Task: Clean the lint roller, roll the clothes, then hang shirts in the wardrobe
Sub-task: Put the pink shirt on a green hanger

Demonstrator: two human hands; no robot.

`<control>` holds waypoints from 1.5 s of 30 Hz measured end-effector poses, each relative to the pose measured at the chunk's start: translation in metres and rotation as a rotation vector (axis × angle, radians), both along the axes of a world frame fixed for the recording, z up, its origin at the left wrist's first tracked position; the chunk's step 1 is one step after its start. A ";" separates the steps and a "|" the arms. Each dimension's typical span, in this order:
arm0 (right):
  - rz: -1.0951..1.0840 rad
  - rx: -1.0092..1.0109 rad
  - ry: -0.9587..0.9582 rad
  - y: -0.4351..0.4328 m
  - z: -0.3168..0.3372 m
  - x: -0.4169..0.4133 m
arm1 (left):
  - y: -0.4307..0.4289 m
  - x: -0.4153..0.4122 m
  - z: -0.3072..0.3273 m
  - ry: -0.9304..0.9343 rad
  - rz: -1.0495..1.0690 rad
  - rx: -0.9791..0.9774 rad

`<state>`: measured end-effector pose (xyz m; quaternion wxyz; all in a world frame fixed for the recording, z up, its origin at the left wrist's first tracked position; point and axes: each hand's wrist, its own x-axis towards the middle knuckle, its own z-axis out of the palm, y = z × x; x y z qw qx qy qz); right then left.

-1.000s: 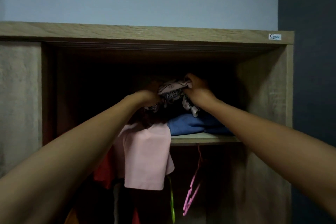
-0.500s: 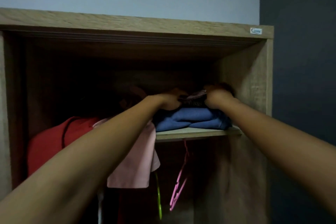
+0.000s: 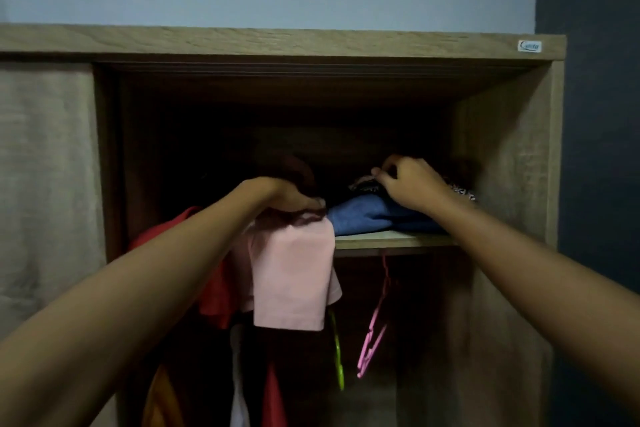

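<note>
Inside the wardrobe, the left hand curls its fingers round the top of a pink shirt that hangs just off the left end of the shelf. The right hand pinches a patterned cloth lying on folded blue clothes at the shelf's front edge. A pink hanger dangles below.
</note>
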<state>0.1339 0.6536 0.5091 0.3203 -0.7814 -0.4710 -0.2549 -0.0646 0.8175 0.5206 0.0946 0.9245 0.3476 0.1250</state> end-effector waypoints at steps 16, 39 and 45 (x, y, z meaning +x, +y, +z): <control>0.256 0.137 0.341 0.039 0.006 -0.066 | -0.047 -0.069 -0.009 -0.519 -0.684 -0.004; 0.448 0.244 -0.058 -0.011 -0.110 -0.163 | -0.024 -0.112 -0.022 -0.674 0.005 -0.430; 0.464 0.117 -0.055 -0.015 -0.129 -0.173 | -0.038 -0.091 -0.024 -0.611 0.068 -0.344</control>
